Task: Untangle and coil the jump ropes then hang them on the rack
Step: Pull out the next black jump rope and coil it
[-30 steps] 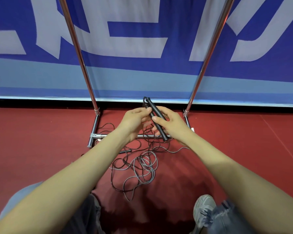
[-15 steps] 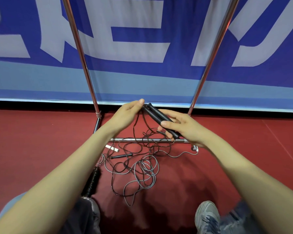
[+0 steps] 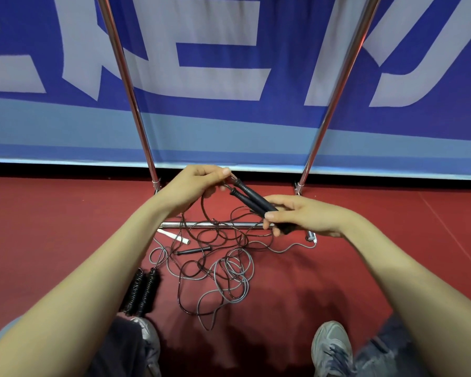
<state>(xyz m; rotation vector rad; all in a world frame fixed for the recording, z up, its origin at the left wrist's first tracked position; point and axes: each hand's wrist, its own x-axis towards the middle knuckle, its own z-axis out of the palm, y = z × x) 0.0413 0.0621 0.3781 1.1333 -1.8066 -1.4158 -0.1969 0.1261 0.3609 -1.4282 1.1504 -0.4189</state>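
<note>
Handles [image 3: 252, 199] gripped over tangled ropes [image 3: 223, 270]

Right hand [image 3: 307, 217] curled its fingers around two black handles, held side by side at frame centre. Left hand [image 3: 193, 186] pinched the cord [image 3: 203, 210] by their upper tips. Dark and grey ropes lay knotted on the red floor [image 3: 52, 227] below, crossing the bottom bar of the rack [image 3: 136, 115]. Two ribbed handles [image 3: 142, 292] lay at lower left.
</note>
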